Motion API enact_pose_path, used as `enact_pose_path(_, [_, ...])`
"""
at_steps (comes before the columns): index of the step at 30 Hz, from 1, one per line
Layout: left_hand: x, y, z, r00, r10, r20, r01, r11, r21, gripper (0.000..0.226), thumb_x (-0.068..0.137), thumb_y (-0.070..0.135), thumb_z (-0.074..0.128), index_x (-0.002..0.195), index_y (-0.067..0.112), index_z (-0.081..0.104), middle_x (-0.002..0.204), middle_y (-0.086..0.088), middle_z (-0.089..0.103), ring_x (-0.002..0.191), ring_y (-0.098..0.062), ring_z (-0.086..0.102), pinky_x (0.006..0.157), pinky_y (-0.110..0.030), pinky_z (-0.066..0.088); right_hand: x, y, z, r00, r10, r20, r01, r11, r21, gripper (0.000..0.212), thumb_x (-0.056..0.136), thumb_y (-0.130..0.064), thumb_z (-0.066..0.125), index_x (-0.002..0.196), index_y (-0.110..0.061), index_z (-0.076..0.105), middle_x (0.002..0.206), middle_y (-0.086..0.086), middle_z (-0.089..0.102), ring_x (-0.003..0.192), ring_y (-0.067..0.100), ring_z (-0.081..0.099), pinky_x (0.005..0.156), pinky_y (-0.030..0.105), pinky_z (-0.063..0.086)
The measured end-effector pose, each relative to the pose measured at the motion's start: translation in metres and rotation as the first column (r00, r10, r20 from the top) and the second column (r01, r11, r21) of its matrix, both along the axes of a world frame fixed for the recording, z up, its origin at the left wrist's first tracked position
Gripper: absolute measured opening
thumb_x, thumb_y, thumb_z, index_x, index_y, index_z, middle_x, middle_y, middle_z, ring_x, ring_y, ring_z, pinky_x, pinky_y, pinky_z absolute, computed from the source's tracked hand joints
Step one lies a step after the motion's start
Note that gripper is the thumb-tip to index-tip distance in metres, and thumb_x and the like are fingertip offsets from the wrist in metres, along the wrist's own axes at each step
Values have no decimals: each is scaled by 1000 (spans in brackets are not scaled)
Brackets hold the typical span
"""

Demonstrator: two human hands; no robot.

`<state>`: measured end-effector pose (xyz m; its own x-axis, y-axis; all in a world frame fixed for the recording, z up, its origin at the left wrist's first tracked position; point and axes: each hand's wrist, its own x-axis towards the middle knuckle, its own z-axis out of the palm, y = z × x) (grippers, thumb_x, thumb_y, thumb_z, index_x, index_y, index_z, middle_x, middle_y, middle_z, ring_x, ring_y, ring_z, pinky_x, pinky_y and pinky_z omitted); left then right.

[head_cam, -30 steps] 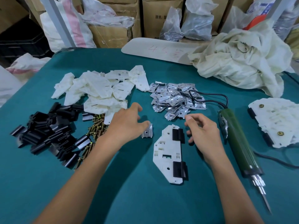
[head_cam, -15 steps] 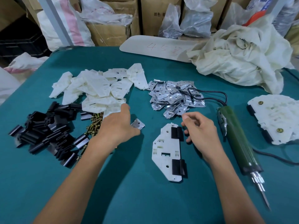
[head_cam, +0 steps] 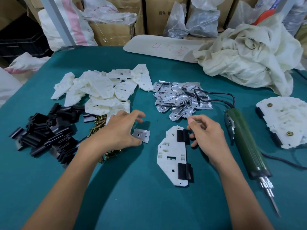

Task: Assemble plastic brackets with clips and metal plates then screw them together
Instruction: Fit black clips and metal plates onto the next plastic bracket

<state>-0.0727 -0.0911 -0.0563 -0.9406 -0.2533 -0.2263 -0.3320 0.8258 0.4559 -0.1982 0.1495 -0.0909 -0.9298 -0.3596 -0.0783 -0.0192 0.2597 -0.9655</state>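
Observation:
A white plastic bracket lies flat on the teal table with two black clips fitted on its right edge. My left hand is just left of it and holds a single metal plate between the thumb and curled fingers. My right hand hovers by the bracket's upper clip, fingers loosely curled, with nothing visible in it. Loose parts lie behind: white brackets, metal plates, black clips and brass screws.
A green electric screwdriver lies right of my right hand, bit toward me, with its cord looping over the plate pile. Finished brackets are stacked at the far right. A crumpled cream cloth and a beige board lie at the back.
My left hand drew back left toward the screws with the metal plate, which now lies flatter in its fingers. My right hand has hardly moved.

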Motion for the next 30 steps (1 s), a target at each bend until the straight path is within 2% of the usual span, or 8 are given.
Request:
enact_pose_path(3, [0,-6,1,1000,-20,-8,20,1000,-9,70,80,35,78,136,42,37,123,29,56,115,-10,38,95,-31,26,-1,0,0,1000,7,14,-8,1000,22,10,99,-33,63,94,-31,72,80,-3,72,53,7,64,49,26,54])
enact_pose_path(6, [2,-8,1,993,-4,-118,1,1000,-24,63,78,43,80,128,46,43,103,30,65,108,-7,53,86,-29,35,-1,1,0,999,22,37,-25,997,66,12,99,-31,62,92,-28,71,72,-5,71,51,14,65,54,34,60])
enact_pose_path(9, [3,-8,1,970,37,-242,-30,999,32,60,74,50,79,122,54,42,98,32,67,104,5,54,86,-29,43,-1,2,1,998,1,56,-5,998,70,15,98,-28,61,88,-25,71,68,-5,70,49,16,65,52,32,59])
enact_pose_path(14, [3,-9,1,997,-78,6,78,994,-82,81,59,69,71,128,56,31,108,31,58,107,-4,51,88,-34,45,-2,2,1,995,-9,95,2,998,69,15,98,-27,61,88,-24,72,61,-3,68,48,16,63,49,28,56])
enact_pose_path(18, [5,-7,-4,996,-79,-43,69,979,-190,76,66,62,77,128,49,35,95,31,59,95,-5,53,77,-31,43,-1,1,2,996,-2,93,-5,997,79,14,98,-27,62,89,-23,72,59,-3,68,47,15,63,49,27,55])
enact_pose_path(22, [2,-1,6,980,-28,-197,19,999,-47,67,65,58,69,124,52,38,97,31,60,97,4,50,80,-30,45,-1,0,4,995,-5,103,-4,997,83,15,99,-26,60,89,-23,72,59,-3,69,47,16,64,48,26,55])
enact_pose_path(25, [-11,20,18,964,-90,-248,97,995,17,65,68,55,69,123,53,35,102,32,59,102,12,44,82,-23,42,0,2,5,993,-4,118,-5,997,77,19,99,-26,59,87,-22,74,58,-2,68,48,17,65,49,26,55])
enact_pose_path(30, [-37,51,22,954,-235,-188,224,972,-78,71,75,46,75,133,44,34,103,22,60,100,-2,42,81,-30,41,0,2,5,988,-15,155,7,999,51,25,99,-24,60,81,-15,75,62,3,66,50,18,63,52,31,59])
